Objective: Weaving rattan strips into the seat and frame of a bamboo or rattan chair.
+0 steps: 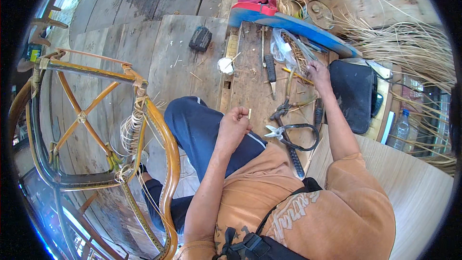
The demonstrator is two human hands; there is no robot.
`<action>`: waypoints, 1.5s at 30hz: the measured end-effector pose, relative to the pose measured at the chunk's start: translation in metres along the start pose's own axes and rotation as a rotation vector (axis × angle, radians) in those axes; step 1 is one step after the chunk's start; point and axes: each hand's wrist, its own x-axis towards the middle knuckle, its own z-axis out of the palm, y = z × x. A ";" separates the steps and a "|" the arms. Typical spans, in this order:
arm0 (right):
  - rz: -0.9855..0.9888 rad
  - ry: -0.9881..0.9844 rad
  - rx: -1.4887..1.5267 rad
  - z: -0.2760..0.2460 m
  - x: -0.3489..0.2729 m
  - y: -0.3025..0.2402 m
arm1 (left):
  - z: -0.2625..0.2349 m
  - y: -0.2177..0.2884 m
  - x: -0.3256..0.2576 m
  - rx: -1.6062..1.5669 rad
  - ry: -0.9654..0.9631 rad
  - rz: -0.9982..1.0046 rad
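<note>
Our left hand [234,121] is closed in a fist, pinching a short pale sliver [249,113] above our knee. Our right hand [317,73] reaches over the wooden desk [250,82], fingers loosely curled on strips [301,78] beside the plastic bag [284,45]; pliers [279,132] lie nearby.

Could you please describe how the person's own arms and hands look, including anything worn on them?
Both forearms are bare, and neither the left hand nor the right hand wears a glove. No watch, ring or band is visible. The arms emerge from the short sleeves of an orange-tan shirt, and a dark marking shows low on the left forearm.
</note>
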 end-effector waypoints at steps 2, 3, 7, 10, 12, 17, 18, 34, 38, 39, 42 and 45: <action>-0.004 0.059 -0.049 0.002 -0.002 0.004 | 0.000 -0.001 0.000 -0.002 -0.009 0.002; -0.009 0.117 -0.094 0.002 -0.003 0.001 | 0.001 -0.001 0.000 -0.004 -0.004 0.004; -0.115 0.373 -0.321 0.002 -0.006 -0.015 | 0.000 0.003 -0.001 0.013 -0.008 -0.010; -0.151 0.295 -0.302 0.000 -0.005 -0.017 | 0.002 -0.002 0.001 -0.021 0.003 0.008; -0.264 0.247 -0.355 0.003 0.004 -0.014 | 0.003 -0.003 0.001 0.001 0.006 0.009; -0.272 0.185 -0.328 0.011 0.017 -0.021 | 0.013 -0.015 0.008 0.211 0.068 0.088; -0.238 0.165 -0.352 0.012 0.020 -0.022 | 0.020 -0.019 0.012 0.419 0.082 0.239; -0.250 0.200 -0.373 0.031 0.052 -0.054 | 0.011 0.014 -0.033 0.455 0.018 0.432; -0.147 0.049 -0.370 0.028 0.058 -0.053 | -0.002 0.001 -0.035 0.405 0.071 0.483; -0.145 -0.007 -0.384 0.024 0.056 -0.054 | -0.003 0.000 -0.033 0.384 0.085 0.475; -0.171 -0.038 -0.407 0.020 0.048 -0.063 | -0.006 0.004 -0.031 0.348 0.101 0.420; -0.159 -0.032 -0.356 0.012 0.048 -0.061 | -0.006 0.004 -0.030 0.330 0.100 0.395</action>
